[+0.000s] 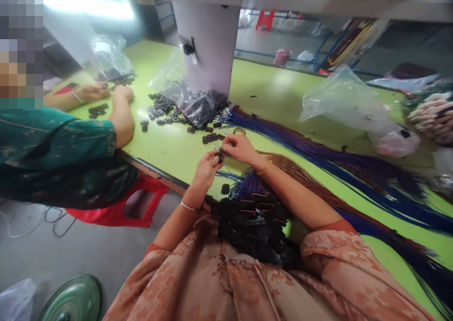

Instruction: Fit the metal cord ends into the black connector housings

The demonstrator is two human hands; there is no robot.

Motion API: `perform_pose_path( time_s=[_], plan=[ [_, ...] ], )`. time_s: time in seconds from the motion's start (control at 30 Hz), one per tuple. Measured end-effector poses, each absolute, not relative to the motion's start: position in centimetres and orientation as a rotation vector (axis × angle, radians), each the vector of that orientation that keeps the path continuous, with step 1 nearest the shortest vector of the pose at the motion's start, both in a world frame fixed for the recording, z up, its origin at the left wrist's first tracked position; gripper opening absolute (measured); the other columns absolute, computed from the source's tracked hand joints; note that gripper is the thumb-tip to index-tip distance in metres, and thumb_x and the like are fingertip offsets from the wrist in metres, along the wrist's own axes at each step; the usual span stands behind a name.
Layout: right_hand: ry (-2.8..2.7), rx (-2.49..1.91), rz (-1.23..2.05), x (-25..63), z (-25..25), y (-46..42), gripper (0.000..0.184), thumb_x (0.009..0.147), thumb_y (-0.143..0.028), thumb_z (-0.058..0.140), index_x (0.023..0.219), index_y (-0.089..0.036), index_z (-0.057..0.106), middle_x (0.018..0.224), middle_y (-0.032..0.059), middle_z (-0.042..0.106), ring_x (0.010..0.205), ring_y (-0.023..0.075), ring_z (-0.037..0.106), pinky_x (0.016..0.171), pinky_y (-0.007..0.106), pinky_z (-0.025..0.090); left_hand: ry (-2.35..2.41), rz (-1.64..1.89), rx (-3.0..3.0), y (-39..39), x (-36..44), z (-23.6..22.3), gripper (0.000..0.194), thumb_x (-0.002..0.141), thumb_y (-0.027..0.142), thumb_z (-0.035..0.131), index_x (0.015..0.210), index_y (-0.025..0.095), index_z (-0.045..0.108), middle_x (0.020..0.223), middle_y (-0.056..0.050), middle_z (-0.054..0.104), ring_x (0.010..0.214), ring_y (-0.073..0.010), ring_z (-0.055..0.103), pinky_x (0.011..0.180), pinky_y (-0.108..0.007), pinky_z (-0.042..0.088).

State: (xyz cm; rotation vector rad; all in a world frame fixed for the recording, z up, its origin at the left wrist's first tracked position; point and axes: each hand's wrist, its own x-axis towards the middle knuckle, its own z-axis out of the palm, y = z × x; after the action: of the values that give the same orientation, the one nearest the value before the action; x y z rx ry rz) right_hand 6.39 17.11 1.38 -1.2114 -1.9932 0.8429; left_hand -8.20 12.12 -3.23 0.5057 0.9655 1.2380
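Observation:
My left hand is closed on a small black plastic connector between thumb and fingers. Just above and to the right, my right hand pinches thin wires whose metal-tipped ends show at the fingertips, close to the connector. Bundles of blue wires and brown wires stretch away to the right. More black connectors lie in a row just beyond my hands, with one loose connector nearer me. A heap of black connectors with blue wires rests against my lap at the table edge.
A clear bag of black parts lies by a white post, with loose black parts beside it. At left, a co-worker's hands rest over the green table. A plastic bag sits at right; a red stool stands below.

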Motion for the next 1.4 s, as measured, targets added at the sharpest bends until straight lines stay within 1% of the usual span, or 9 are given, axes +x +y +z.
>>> perform_pose_path(
  time_s=[0.23, 0.37, 0.6, 0.83, 0.97, 1.07, 1.23, 1.33, 1.4],
  plan=[
    [-2.055, -1.251, 0.697, 7.3, 0.1, 15.0, 0.017, 0.074, -0.028, 0.055, 0.068, -0.014, 0.063, 0.056, -0.0032, 0.051, 0.054, 0.0088, 0.040, 0.055, 0.022, 0.029, 0.897, 1.224, 0.445, 12.2, -8.2, -3.5, 0.018, 0.075, 0.004, 0.056, 0.090, 0.014, 0.060, 0.084, -0.004, 0.066, 0.076, -0.0110, 0.062, 0.078, -0.028, 0.048],
    [-2.116, -1.277, 0.602, 7.4, -0.2, 14.7, 0.019, 0.075, -0.030, 0.056, 0.066, -0.015, 0.062, 0.057, -0.0020, 0.053, 0.054, 0.0092, 0.041, 0.055, 0.022, 0.028, 0.897, 1.204, 0.458, 12.4, -8.3, -3.7, 0.019, 0.075, 0.004, 0.057, 0.091, 0.014, 0.060, 0.082, -0.005, 0.065, 0.075, -0.0115, 0.062, 0.082, -0.031, 0.048],
    [-2.189, -1.275, 0.518, 7.3, -0.1, 14.6, 0.019, 0.076, -0.031, 0.056, 0.067, -0.016, 0.062, 0.060, -0.0005, 0.055, 0.055, 0.0104, 0.043, 0.056, 0.023, 0.027, 0.899, 1.196, 0.453, 12.4, -8.4, -3.7, 0.017, 0.075, 0.005, 0.060, 0.091, 0.012, 0.060, 0.084, -0.006, 0.065, 0.075, -0.0115, 0.062, 0.080, -0.029, 0.048],
    [-2.408, -1.235, 0.303, 6.9, -0.4, 14.3, 0.015, 0.080, -0.025, 0.052, 0.075, -0.016, 0.063, 0.076, 0.0048, 0.065, 0.066, 0.0142, 0.051, 0.060, 0.026, 0.027, 0.952, 1.201, 0.494, 12.2, -8.0, -3.8, 0.017, 0.073, 0.005, 0.060, 0.088, 0.013, 0.062, 0.083, -0.003, 0.064, 0.074, -0.0103, 0.059, 0.077, -0.026, 0.047],
    [-2.554, -1.205, 0.186, 7.0, -0.1, 14.3, 0.020, 0.084, -0.026, 0.047, 0.083, -0.016, 0.064, 0.084, 0.0084, 0.066, 0.071, 0.0167, 0.053, 0.061, 0.028, 0.026, 0.992, 1.210, 0.513, 11.9, -7.8, -3.6, 0.017, 0.072, 0.007, 0.060, 0.087, 0.014, 0.062, 0.083, -0.003, 0.064, 0.074, -0.0100, 0.058, 0.075, -0.025, 0.047],
    [-2.552, -1.269, 0.211, 7.0, 0.1, 14.3, 0.021, 0.086, -0.028, 0.046, 0.081, -0.016, 0.063, 0.081, 0.0085, 0.066, 0.068, 0.0167, 0.052, 0.060, 0.028, 0.025, 1.004, 1.211, 0.506, 11.8, -7.8, -3.5, 0.017, 0.071, 0.009, 0.062, 0.087, 0.014, 0.062, 0.084, -0.003, 0.064, 0.074, -0.0104, 0.059, 0.076, -0.027, 0.048],
    [-2.540, -1.288, 0.289, 6.7, -0.5, 14.2, 0.016, 0.082, -0.023, 0.049, 0.077, -0.015, 0.062, 0.077, 0.0077, 0.066, 0.065, 0.0160, 0.050, 0.060, 0.028, 0.025, 1.044, 1.196, 0.531, 12.0, -7.8, -3.2, 0.018, 0.069, 0.009, 0.065, 0.087, 0.014, 0.063, 0.081, -0.002, 0.064, 0.072, -0.0098, 0.058, 0.072, -0.024, 0.047],
    [-2.445, -1.239, 0.403, 7.3, -0.1, 14.7, 0.017, 0.082, -0.024, 0.049, 0.073, -0.016, 0.062, 0.073, 0.0049, 0.064, 0.064, 0.0140, 0.048, 0.061, 0.026, 0.028, 1.079, 1.204, 0.578, 11.6, -7.6, -2.3, 0.016, 0.071, 0.011, 0.065, 0.086, 0.015, 0.063, 0.079, -0.002, 0.064, 0.071, -0.0105, 0.058, 0.074, -0.027, 0.047],
    [-2.329, -1.229, 0.502, 8.1, 0.8, 15.5, 0.022, 0.084, -0.027, 0.047, 0.073, -0.016, 0.063, 0.071, 0.0031, 0.063, 0.063, 0.0125, 0.047, 0.060, 0.025, 0.029, 1.113, 1.277, 0.739, 10.5, -7.0, -1.0, 0.016, 0.074, 0.014, 0.064, 0.090, 0.016, 0.064, 0.084, -0.004, 0.065, 0.074, -0.0126, 0.058, 0.078, -0.029, 0.048]
  ],
)
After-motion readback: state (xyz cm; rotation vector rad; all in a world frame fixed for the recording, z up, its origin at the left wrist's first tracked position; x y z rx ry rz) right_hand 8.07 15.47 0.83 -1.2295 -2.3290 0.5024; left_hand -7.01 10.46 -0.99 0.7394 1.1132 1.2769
